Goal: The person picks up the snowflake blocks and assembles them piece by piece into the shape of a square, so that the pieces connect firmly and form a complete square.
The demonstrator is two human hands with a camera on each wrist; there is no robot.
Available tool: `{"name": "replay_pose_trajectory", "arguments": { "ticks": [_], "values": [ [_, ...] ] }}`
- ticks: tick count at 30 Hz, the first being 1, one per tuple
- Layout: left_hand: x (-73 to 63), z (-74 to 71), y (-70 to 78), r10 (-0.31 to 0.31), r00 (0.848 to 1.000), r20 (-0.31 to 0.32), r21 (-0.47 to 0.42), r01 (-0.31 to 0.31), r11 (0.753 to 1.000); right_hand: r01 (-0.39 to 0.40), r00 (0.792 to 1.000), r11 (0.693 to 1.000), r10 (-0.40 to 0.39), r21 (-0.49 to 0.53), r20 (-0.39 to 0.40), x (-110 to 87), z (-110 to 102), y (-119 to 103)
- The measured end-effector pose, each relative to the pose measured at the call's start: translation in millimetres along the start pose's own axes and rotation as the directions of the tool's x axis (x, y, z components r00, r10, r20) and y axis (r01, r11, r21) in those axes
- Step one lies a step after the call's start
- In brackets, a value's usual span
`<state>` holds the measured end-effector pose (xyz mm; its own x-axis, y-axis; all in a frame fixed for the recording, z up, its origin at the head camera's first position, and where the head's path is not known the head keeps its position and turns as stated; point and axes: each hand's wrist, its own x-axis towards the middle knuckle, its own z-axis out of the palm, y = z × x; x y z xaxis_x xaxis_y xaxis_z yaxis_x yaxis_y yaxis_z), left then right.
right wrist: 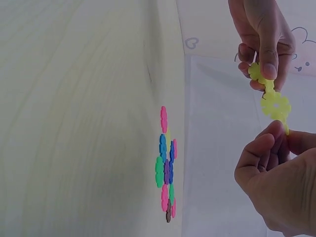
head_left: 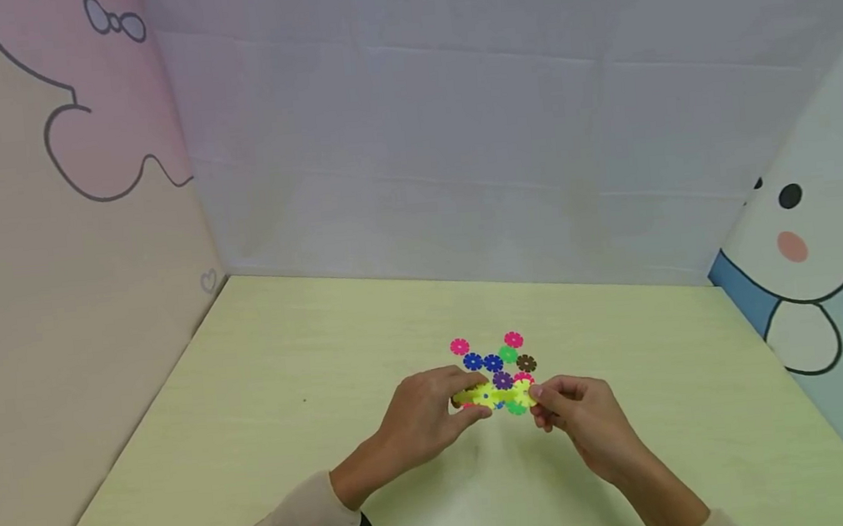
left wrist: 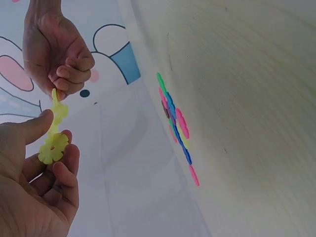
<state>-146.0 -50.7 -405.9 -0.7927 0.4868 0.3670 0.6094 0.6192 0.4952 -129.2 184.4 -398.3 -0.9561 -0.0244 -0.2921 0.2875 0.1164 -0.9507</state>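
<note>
Several yellow snowflake discs (head_left: 508, 394), notched at their rims, are joined in a short chain between my two hands. My left hand (head_left: 423, 413) pinches the left end of the chain between thumb and fingers. At the other end, my right hand (head_left: 589, 419) grips the last disc between thumb and fingertips. In the left wrist view a flat yellow disc (left wrist: 53, 148) lies against the left fingers. The right wrist view has a yellow disc (right wrist: 275, 105) turned face-on between the hands, and the chain is held above the table.
Beyond the hands, loose snowflake discs lie on the pale table (head_left: 323, 347): pink (head_left: 460, 346), blue (head_left: 473, 361), green (head_left: 508, 355), brown (head_left: 526, 363) and purple (head_left: 503, 380). The chain partly hides some. White cloth (head_left: 456, 143) stands behind, with cartoon-printed panels on both sides.
</note>
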Motion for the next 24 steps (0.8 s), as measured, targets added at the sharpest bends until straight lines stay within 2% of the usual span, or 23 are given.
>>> {"name": "replay_pose_trajectory", "arguments": {
  "ticks": [6,14,19,24],
  "values": [
    [-0.4,0.4,2.6,-0.004,1.0,-0.014,-0.009,0.004,1.0,-0.025,0.999,0.999,0.025,0.02,-0.033,-0.6,3.7,1.0],
    [0.1,4.5,0.8,-0.019,1.0,-0.015,-0.033,0.018,0.999,-0.012,0.999,0.999,0.014,0.037,-0.045,-1.1,4.9,1.6],
    [3.3,4.2,-2.0,-0.041,0.999,0.012,-0.073,0.042,0.996,-0.027,1.0,0.997,0.027,0.071,-0.002,-1.0,7.1,2.8],
    [9.2,7.8,-1.2,-0.006,0.999,0.035,-0.133,0.011,0.991,-0.033,0.998,0.994,0.027,0.107,0.06,-2.0,10.6,4.0]
  ]
}}
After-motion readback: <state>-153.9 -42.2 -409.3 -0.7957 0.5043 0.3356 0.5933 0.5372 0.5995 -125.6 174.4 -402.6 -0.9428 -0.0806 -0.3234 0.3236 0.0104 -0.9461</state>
